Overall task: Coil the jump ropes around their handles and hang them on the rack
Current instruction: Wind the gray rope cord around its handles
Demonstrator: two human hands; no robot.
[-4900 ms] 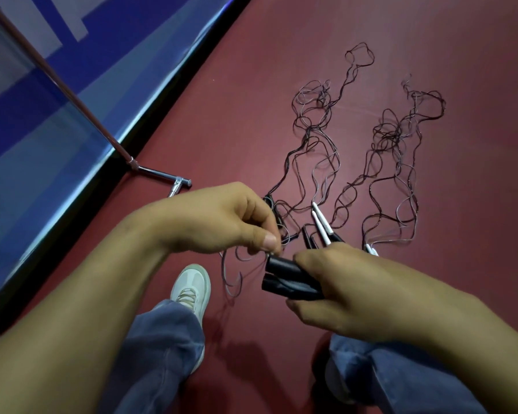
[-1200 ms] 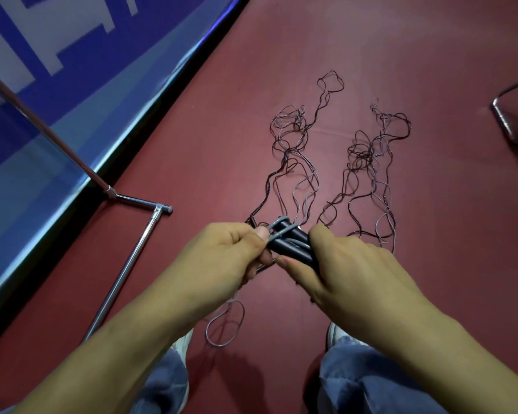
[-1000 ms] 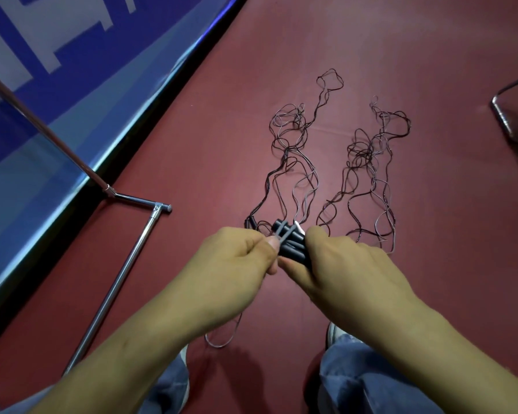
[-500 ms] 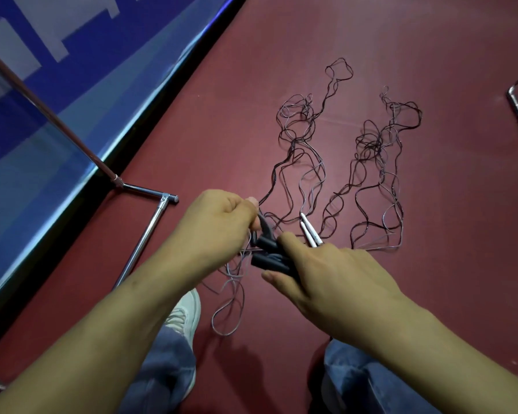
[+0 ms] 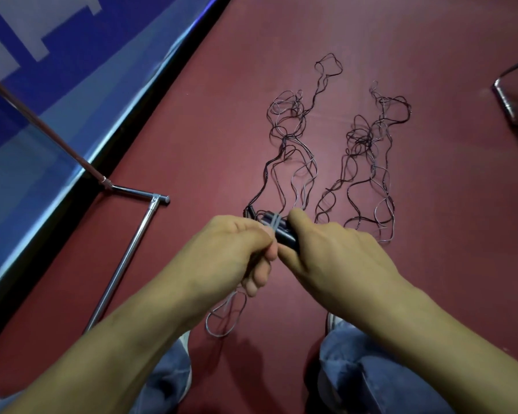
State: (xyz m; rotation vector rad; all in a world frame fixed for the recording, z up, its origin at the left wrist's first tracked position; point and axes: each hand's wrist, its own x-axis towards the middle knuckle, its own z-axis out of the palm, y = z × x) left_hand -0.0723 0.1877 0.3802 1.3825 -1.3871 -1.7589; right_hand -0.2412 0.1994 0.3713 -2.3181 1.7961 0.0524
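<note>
My right hand (image 5: 335,255) grips a pair of black jump-rope handles (image 5: 281,233), held together above the red floor. A thin grey rope strand (image 5: 275,224) crosses over the handles, and my left hand (image 5: 231,258) pinches it just left of them. A loose loop of that rope (image 5: 222,319) hangs below my left hand. Two tangles of thin dark rope lie on the floor beyond my hands: the left tangle (image 5: 293,138) and the right tangle (image 5: 371,150). Most of the handles are hidden under my right fingers.
A chrome rack base (image 5: 132,243) with a slanting pole (image 5: 42,127) stands on the left beside a blue wall banner (image 5: 42,85). A metal chair leg (image 5: 512,106) shows at the right edge. My knees in jeans and a white shoe sit below my arms.
My left hand has swung from above the handles down to their left side, drawing the strand across them. The white handle tips seen half a second ago are now out of sight.
</note>
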